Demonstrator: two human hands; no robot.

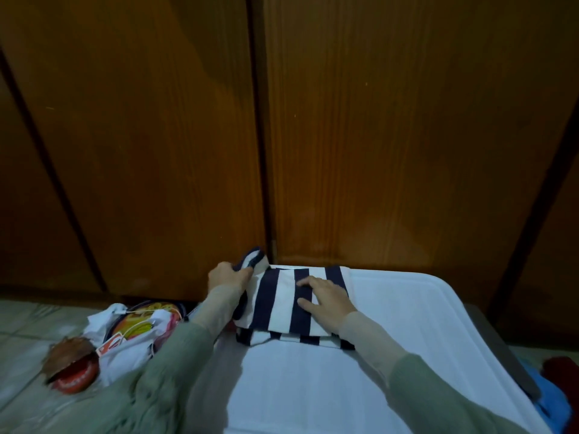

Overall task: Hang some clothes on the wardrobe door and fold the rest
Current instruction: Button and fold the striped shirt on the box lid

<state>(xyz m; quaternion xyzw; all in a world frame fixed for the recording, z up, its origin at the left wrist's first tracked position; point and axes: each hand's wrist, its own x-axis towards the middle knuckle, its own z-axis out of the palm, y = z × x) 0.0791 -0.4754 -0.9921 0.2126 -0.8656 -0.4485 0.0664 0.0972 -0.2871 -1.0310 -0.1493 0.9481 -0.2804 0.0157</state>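
The far end of the white worktop is taken up by the folded striped garment, on which both hands are placed. Open surface is left on the near half and along the right side. Passage beyond the far edge is blocked by the wooden wardrobe doors, which stand just behind it. To the left, the floor is cluttered by a pile of white bags and a red object.

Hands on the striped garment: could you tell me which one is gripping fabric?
The left hand grips a lifted end of the striped garment; the right hand presses flat.
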